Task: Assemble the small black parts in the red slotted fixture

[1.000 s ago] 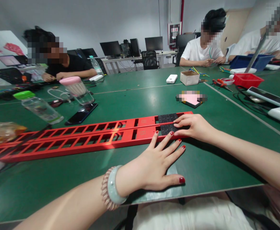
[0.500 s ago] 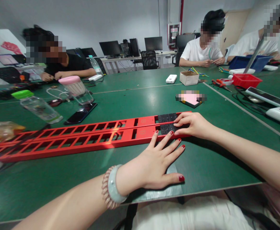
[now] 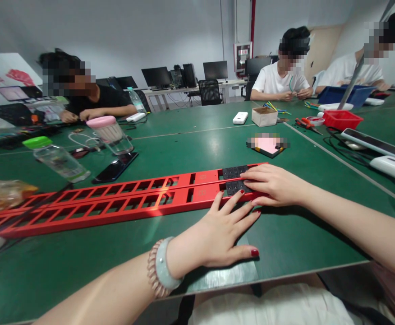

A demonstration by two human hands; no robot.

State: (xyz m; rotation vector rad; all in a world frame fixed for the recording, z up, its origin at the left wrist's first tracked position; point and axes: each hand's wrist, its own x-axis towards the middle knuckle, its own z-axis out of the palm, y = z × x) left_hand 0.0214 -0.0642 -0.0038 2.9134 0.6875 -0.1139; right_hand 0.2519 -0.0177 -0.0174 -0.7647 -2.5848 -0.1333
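Observation:
Two long red slotted frames, the far one [image 3: 204, 176] and the near one [image 3: 180, 197], lie side by side across the table. Black blocks with small holes, one far [image 3: 231, 172] and one near [image 3: 234, 187], sit in openings towards their right end. My left hand [image 3: 219, 234] lies open with fingers spread, its fingertips at the near frame's front edge. Stretched over the right end of the frames is my right hand [image 3: 273, 183], fingertips on the black blocks and thumb by the front edge. Whatever lies beneath its fingers is hidden.
On the green table [image 3: 170, 155], a green-capped bottle [image 3: 60, 160], a pink-lidded cup [image 3: 111, 135] and a dark phone [image 3: 115, 168] stand left. Rightwards are a cardboard box [image 3: 264, 117], a red bin [image 3: 342, 120] and pliers [image 3: 309, 125]. Several people sit around.
My right hand has shifted slightly; its fingers lie flatter over the black blocks, and its thumb has moved down to the front edge. My left hand stays nearly still. The view tilts slightly.

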